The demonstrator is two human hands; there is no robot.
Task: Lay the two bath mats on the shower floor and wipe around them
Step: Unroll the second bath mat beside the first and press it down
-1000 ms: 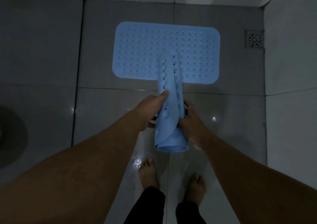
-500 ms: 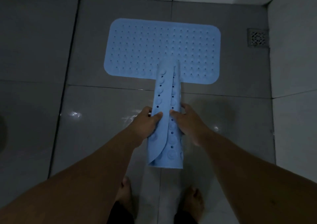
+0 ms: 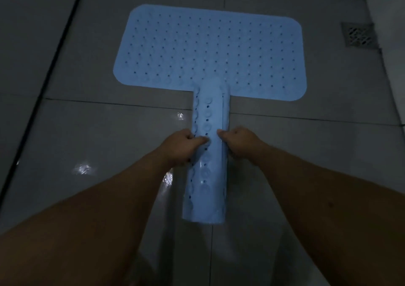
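Left hand [image 3: 179, 143] and right hand [image 3: 238, 141] each grip the rolled light-blue rubber bath mat [image 3: 208, 176], its far end overlapping the flat blue perforated mat [image 3: 175, 44] on the grey tiled shower floor [image 3: 98, 143].

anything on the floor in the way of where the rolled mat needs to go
Nothing visible does. The rolled light blue rubber mat, gripped by the left hand and right hand, is over bare wet grey floor tiles. Its far end overlaps the near edge of the flat blue perforated mat. The square metal drain sits off to the right.
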